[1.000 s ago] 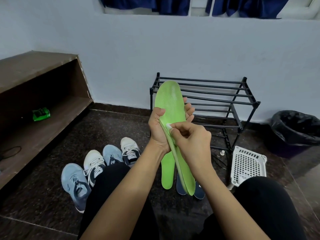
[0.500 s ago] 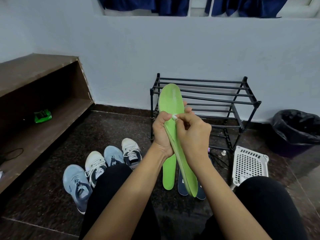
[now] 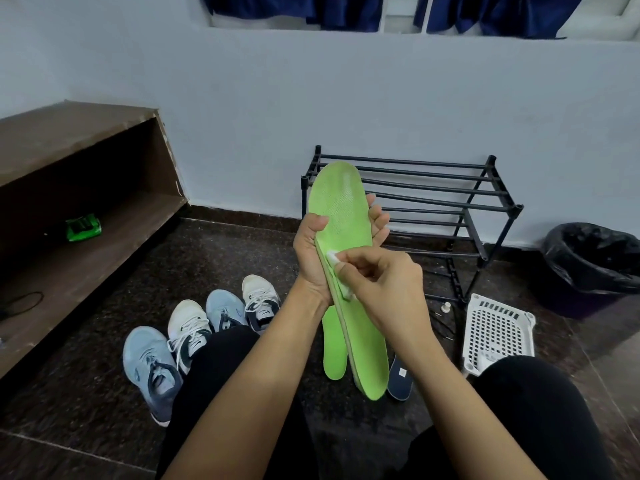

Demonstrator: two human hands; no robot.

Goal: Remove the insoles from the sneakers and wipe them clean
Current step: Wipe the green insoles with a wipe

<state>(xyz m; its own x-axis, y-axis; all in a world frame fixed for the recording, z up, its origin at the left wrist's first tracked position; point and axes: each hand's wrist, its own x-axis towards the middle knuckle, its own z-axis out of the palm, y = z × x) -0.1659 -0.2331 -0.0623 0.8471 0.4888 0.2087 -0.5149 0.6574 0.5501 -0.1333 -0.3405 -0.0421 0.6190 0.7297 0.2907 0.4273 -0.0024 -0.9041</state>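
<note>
My left hand [image 3: 313,258] grips a bright green insole [image 3: 341,209] around its middle and holds it upright, toe end up. My right hand [image 3: 384,284] pinches a small white wipe [image 3: 333,258] and presses it against the insole's face just below my left thumb. A second green insole [image 3: 334,344] lies on the dark floor behind the held one, and a dark blue insole [image 3: 400,377] lies beside it. Several sneakers, light blue [image 3: 149,365] and white [image 3: 188,327], stand in a row on the floor at the left.
A black metal shoe rack [image 3: 433,188] stands against the wall. A white perforated basket [image 3: 498,332] lies right of it, and a black-lined bin [image 3: 595,265] sits far right. A brown wooden shelf [image 3: 79,216] with a green packet [image 3: 83,227] runs along the left.
My right hand has slid the wipe down the insole's face after moving it up. The insole has turned its face a little more toward me.
</note>
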